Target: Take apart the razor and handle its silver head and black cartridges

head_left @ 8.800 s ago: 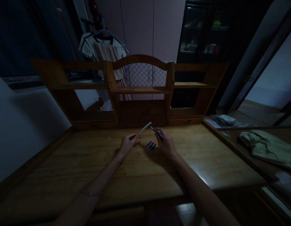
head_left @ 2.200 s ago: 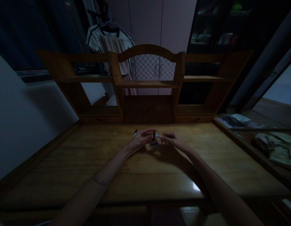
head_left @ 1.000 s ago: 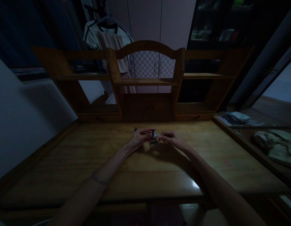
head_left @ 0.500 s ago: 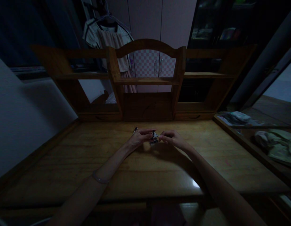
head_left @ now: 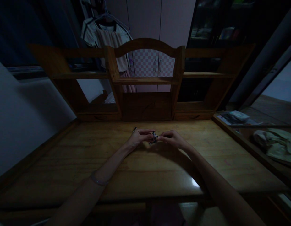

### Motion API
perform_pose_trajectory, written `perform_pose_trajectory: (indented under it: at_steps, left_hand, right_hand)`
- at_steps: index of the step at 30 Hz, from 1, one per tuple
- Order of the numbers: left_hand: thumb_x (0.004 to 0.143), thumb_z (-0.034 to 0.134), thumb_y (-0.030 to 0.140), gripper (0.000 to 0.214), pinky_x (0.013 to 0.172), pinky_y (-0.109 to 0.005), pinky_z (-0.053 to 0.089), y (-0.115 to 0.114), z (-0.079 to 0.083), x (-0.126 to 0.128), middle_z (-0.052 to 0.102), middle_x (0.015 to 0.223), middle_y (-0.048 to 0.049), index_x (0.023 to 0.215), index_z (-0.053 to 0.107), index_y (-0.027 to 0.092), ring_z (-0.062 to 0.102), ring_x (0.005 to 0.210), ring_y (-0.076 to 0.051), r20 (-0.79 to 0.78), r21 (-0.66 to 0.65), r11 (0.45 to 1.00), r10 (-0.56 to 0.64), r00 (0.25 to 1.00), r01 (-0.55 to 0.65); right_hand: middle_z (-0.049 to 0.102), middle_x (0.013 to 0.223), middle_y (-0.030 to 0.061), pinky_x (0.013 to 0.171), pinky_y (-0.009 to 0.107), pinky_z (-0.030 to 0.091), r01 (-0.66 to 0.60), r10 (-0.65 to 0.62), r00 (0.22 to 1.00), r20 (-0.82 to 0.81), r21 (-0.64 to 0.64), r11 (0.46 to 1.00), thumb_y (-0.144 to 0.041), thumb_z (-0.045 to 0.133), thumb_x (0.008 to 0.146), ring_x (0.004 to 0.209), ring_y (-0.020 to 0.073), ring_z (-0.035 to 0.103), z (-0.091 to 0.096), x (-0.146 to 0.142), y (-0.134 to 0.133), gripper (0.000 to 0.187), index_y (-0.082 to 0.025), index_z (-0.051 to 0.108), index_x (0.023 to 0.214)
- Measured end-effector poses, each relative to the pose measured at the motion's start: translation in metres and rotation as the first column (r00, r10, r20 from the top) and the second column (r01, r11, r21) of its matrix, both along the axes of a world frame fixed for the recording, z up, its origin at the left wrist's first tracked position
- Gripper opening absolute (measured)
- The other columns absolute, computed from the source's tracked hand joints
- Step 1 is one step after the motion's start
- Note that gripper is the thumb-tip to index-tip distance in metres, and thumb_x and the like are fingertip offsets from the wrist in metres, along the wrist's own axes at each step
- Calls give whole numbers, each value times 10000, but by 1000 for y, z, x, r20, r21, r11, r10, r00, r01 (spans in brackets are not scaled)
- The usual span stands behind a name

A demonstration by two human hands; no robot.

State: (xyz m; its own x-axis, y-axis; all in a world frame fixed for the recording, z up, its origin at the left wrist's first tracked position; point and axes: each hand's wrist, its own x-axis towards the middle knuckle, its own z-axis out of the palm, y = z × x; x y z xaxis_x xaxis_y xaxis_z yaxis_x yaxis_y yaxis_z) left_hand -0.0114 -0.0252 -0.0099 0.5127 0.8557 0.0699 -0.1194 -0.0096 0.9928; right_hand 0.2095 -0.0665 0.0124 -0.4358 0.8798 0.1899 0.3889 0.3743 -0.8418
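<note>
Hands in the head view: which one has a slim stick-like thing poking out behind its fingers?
The left hand: the slim stick pokes out behind its knuckles. The right hand only pinches the small shiny piece between both hands.

Both forearms are stretched forward and angled inward, so that the left hand (head_left: 139, 137) and the right hand (head_left: 173, 138) are brought nearly together. The fingers of each are curled into a pinch (fingertips facing), knuckles kept uppermost.
</note>
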Motion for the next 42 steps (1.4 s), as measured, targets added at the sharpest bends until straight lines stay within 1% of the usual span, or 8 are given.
perform_pose_trajectory:
  at_steps: [4,8,13,29,33,36,39,42]
  left_hand:
    - [669,782,339,474,823,-338,525,-1,0,5,711,957,-103,1078,669,129,666,852,-204,-43,56,997,57,997,-54]
    - [733,731,349,449,865,-354,516,-1,-2,7,686,1047,-110,1123,639,146,655,915,-205,17,11,1000,-7,1000,6]
    - [730,736,337,455,867,-370,515,3,-8,6,685,1010,-105,1126,626,143,664,878,-201,58,-39,998,-38,998,41]
    - [706,748,340,411,856,-372,512,4,-5,6,673,1019,-104,1042,643,127,651,886,-203,68,-86,996,7,998,-1]
    - [787,649,428,440,955,-382,441,11,-7,4,624,1164,-108,1132,614,158,589,1059,-225,-7,107,983,153,988,-151]
    - [774,644,470,516,1019,-380,371,11,-8,3,563,1246,-107,1194,580,179,513,1162,-236,-151,374,896,314,937,-241]
    - [685,713,503,704,1019,-385,356,3,-9,2,499,1296,-112,1286,505,202,466,1192,-259,-328,558,816,385,863,-152]
    - [627,746,499,818,1001,-398,355,-7,-8,2,505,1263,-103,1336,449,218,460,1165,-275,-493,612,790,352,796,30]
  right_hand:
    - [630,726,33,581,226,371,41,-43,999,34,57,998,-504,526,859,660,138,519,-4,-1,4,429,-118,709,834]
    - [586,649,16,530,220,333,127,-133,989,58,99,987,-581,477,858,605,128,493,-6,-2,4,520,-113,689,777]
    - [490,548,3,478,230,279,269,-271,960,77,37,963,-643,313,895,518,113,435,-7,-2,2,657,-115,604,634]
    - [599,730,30,608,232,367,188,-196,979,54,121,975,-554,400,905,705,154,523,0,-7,-6,490,-135,644,829]
    - [632,889,56,722,268,416,213,-214,977,-9,146,966,-475,465,890,813,182,552,0,-5,-6,367,-163,617,1008]
    - [621,938,59,760,291,419,277,-275,961,-42,194,941,-423,461,894,846,189,553,-6,-1,2,352,-173,551,1125]
    - [612,851,44,712,285,417,414,-408,910,-80,245,876,-414,417,915,768,179,556,-13,5,10,363,-178,496,1179]
    - [618,856,52,689,281,420,505,-488,863,-130,251,826,-438,363,935,750,178,569,-18,11,14,372,-175,465,1178]
